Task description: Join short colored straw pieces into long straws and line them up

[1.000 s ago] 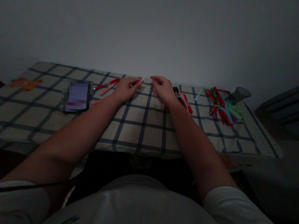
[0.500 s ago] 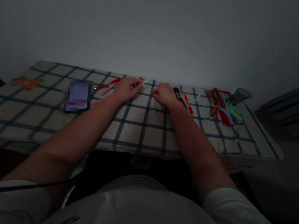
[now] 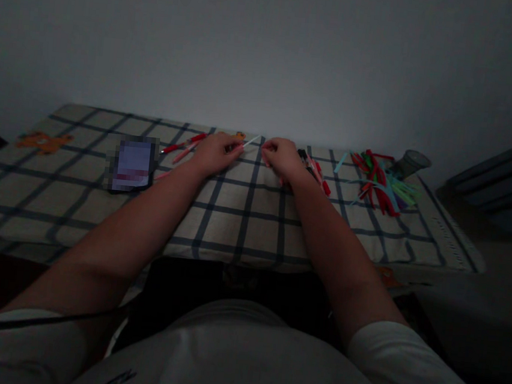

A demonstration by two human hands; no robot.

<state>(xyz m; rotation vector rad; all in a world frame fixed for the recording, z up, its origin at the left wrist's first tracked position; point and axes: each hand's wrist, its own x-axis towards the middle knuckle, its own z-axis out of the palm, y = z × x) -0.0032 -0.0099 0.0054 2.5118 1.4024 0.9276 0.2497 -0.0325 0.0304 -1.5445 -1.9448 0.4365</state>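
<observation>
My left hand [image 3: 221,152] is closed in a pinch on a thin pale strip [image 3: 252,141], whose free end points up and to the right. Just right of it, my right hand [image 3: 281,157] has its thumb and fingertips pressed together near the strip's end; whether anything lies between them is too small to see. Beside my left hand lie a red pen [image 3: 181,144] and a pink pen [image 3: 184,154], partly covered by the hand. Several black and red pens [image 3: 316,170] lie close against my right wrist, some hidden behind it.
A pile of red, green and blue strips [image 3: 380,189] spreads over the checked tablecloth [image 3: 221,225] on the right, with a grey cup [image 3: 410,164] behind it. A single light-blue strip [image 3: 341,163] lies nearer. At the left sits a phone-like device with a lit, blurred screen [image 3: 132,165].
My right hand has turned and lifted slightly, its fingertips coming a little closer to the strip. My left hand has shifted very slightly left, still on the strip.
</observation>
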